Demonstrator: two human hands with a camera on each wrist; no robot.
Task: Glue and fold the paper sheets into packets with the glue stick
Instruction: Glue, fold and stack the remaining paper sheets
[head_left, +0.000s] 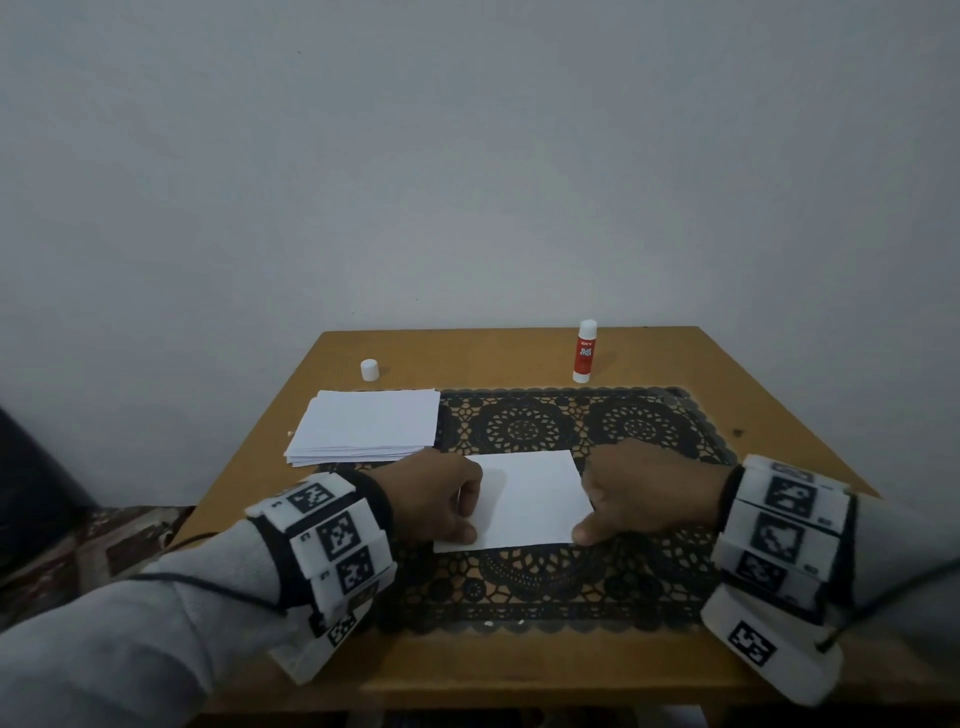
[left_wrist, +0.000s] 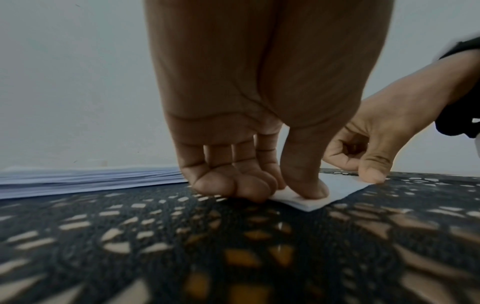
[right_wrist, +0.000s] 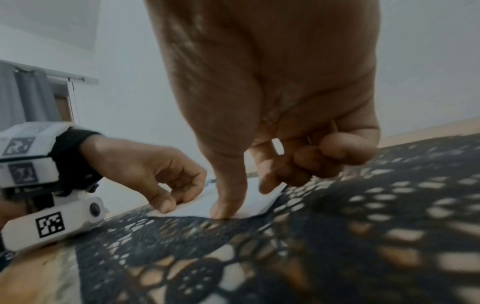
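Far L of the wooden table (head_left: 727, 364), a white cap (head_left: 369, 369) is seen standing alone near the back edge, apart from everything else. Just in front of it, a stack of white paper sheets (head_left: 363, 428) is laid flat, its R edge overlapping the L end of the black lace mat (head_left: 545, 587). Next, the left hand (head_left: 434, 496) is placed at the L edge of the folded sheet (head_left: 532, 499), which is lying flat on the mat at centre. In the L wrist view the hand's thumb (left_wrist: 309, 185) is pressed down onto the sheet's near L corner, w/ the other fingers curled beside it, tips down on the mat at the sheet edge; the sheet corner appears pinched betw. thumb and fingers, but the grip underneath can't be told for certain. The sheet's corner looks double-layered in that view. To the R, the right hand (head_left: 641, 493) is set at the sheet's R edge: thumb (right_wrist: 226, 207) is pressed onto the near R corner, index finger is touching the paper further back, remaining fingers are curled into the palm, holding nothing. Behind, R of centre near the back edge, the glue stick (head_left: 585, 351) is stood upright, uncapped, well apart from both hands.
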